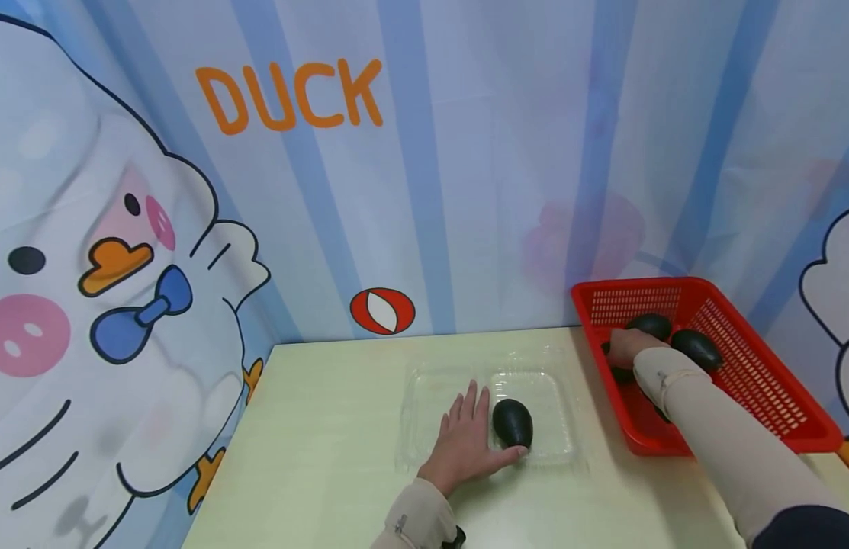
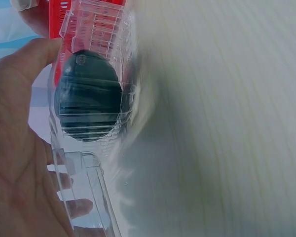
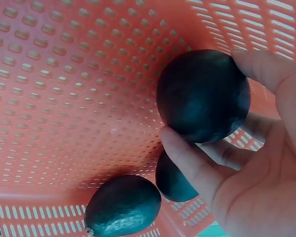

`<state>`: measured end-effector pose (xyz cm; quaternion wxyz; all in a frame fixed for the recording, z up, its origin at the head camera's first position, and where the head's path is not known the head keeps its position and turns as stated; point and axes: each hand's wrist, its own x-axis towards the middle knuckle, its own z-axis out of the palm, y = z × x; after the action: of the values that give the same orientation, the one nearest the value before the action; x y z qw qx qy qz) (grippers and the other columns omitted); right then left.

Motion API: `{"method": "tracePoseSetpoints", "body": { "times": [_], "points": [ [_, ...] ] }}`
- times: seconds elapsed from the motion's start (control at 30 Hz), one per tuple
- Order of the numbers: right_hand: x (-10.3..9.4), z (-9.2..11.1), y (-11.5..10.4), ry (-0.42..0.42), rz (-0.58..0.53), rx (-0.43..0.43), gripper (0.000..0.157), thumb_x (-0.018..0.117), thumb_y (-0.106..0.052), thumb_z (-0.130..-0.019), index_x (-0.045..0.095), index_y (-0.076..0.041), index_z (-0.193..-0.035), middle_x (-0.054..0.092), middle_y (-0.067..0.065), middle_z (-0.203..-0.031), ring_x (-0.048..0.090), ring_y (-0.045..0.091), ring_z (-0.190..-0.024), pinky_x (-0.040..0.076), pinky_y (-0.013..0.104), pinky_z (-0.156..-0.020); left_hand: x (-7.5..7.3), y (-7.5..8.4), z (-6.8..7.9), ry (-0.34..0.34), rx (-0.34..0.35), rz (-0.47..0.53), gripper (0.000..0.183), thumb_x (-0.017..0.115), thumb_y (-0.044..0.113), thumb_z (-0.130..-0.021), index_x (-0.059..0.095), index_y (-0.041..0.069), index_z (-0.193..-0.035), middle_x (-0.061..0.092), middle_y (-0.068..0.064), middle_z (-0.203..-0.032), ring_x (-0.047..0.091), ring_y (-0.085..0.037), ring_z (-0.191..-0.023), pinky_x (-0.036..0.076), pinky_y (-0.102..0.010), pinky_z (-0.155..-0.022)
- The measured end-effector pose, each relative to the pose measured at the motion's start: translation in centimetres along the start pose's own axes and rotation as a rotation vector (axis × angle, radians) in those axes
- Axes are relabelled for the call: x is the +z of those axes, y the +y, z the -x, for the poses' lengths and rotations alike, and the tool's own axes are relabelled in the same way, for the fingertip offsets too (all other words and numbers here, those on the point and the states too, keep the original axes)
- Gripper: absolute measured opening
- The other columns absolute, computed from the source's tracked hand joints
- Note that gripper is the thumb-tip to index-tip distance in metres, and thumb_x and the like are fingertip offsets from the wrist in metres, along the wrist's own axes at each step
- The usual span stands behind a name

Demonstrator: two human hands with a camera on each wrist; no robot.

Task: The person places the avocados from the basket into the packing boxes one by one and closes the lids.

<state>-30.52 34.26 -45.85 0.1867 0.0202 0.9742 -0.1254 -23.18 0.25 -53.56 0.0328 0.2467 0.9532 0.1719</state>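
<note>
A dark green avocado [image 1: 512, 423] lies in the right compartment of a clear plastic container [image 1: 424, 381]. My left hand [image 1: 461, 450] rests on the container's near part, fingers spread and fairly straight. Its thumb lies at the avocado's near end; in the left wrist view the container's side stands between palm and avocado [image 2: 89, 98]. Over in the red basket [image 1: 760, 358], my right hand [image 1: 633, 347] grips another avocado [image 3: 202, 96] between thumb and curled fingers. Two more avocados, one round-ended [image 3: 123, 205] and one partly hidden by a finger [image 3: 175, 177], lie beside it.
The basket's raised, slotted walls surround the right hand. It stands on the right of the pale table [image 1: 314, 427], beside the container. A printed curtain [image 1: 479, 191] with a duck picture hangs along the table's back edge.
</note>
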Motion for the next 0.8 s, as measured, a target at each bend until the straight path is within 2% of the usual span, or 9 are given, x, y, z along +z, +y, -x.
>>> {"method": "tracePoseSetpoints", "body": {
  "times": [0.17,0.37,0.57,0.73,0.8],
  "points": [
    [0.3,0.0,0.1,0.007,0.006,-0.002,0.03,0.064,-0.029,-0.084,0.061,-0.002,-0.095,0.063,0.015,-0.091,0.055,0.027,-0.076,0.044,0.043,-0.069,0.0,0.0,0.1,0.0,0.001,-0.003,0.113,0.045,0.085,-0.074,0.013,0.014,-0.155,0.008,-0.009,-0.162,0.023,-0.036,-0.144,0.032,-0.058,-0.107],
    [0.4,-0.6,0.8,-0.002,-0.001,-0.002,0.05,0.067,-0.034,-0.083,0.058,0.007,-0.11,0.063,0.024,-0.101,0.057,0.03,-0.082,0.046,0.045,-0.072,0.1,0.0,0.0,0.009,-0.004,-0.007,0.113,0.045,0.085,-0.074,0.014,0.014,-0.155,0.009,-0.01,-0.162,0.024,-0.036,-0.144,0.032,-0.059,-0.106],
    [0.5,-1.2,1.1,0.007,0.007,-0.006,0.055,0.065,-0.036,-0.084,0.056,0.008,-0.115,0.063,0.024,-0.105,0.057,0.03,-0.084,0.047,0.047,-0.075,0.0,-0.2,0.0,0.012,-0.012,-0.005,0.112,0.044,0.085,-0.074,0.014,0.014,-0.155,0.008,-0.009,-0.162,0.022,-0.036,-0.144,0.031,-0.059,-0.107],
    [0.6,-0.6,1.5,0.016,-0.017,-0.025,0.063,0.066,-0.039,-0.083,0.052,0.009,-0.121,0.061,0.027,-0.112,0.058,0.031,-0.089,0.047,0.047,-0.077,0.2,-0.2,0.0,0.003,-0.009,0.002,0.113,0.045,0.086,-0.073,0.013,0.015,-0.155,0.007,-0.008,-0.162,0.021,-0.036,-0.144,0.03,-0.059,-0.108],
    [0.6,-0.3,1.8,0.022,-0.026,-0.025,0.064,0.067,-0.041,-0.081,0.053,0.009,-0.119,0.061,0.025,-0.109,0.057,0.031,-0.087,0.047,0.045,-0.074,0.2,-0.1,0.0,0.0,-0.006,0.007,0.113,0.045,0.085,-0.073,0.013,0.015,-0.155,0.007,-0.008,-0.162,0.021,-0.036,-0.145,0.029,-0.058,-0.108]
  ]
}}
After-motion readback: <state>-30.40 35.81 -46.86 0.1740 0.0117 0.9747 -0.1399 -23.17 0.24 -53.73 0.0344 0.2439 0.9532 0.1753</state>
